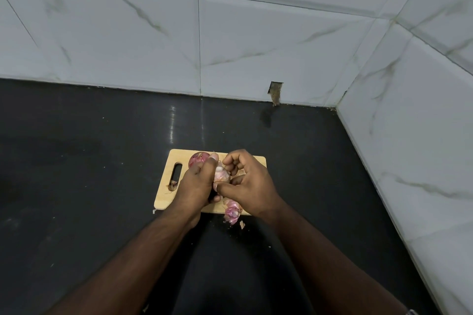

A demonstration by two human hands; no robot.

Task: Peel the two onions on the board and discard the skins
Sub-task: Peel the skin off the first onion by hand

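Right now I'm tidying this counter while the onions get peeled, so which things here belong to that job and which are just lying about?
Part of the job:
- onion being peeled, held by left hand and right hand
- second onion, skin still on
- cutting board
- skins at the board's near edge

Just there:
- black counter
- hole in the wall tile

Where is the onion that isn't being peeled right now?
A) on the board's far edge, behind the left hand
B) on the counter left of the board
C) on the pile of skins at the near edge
A: the unpeeled red onion sits on the cutting board at its far edge, just beyond the left hand.
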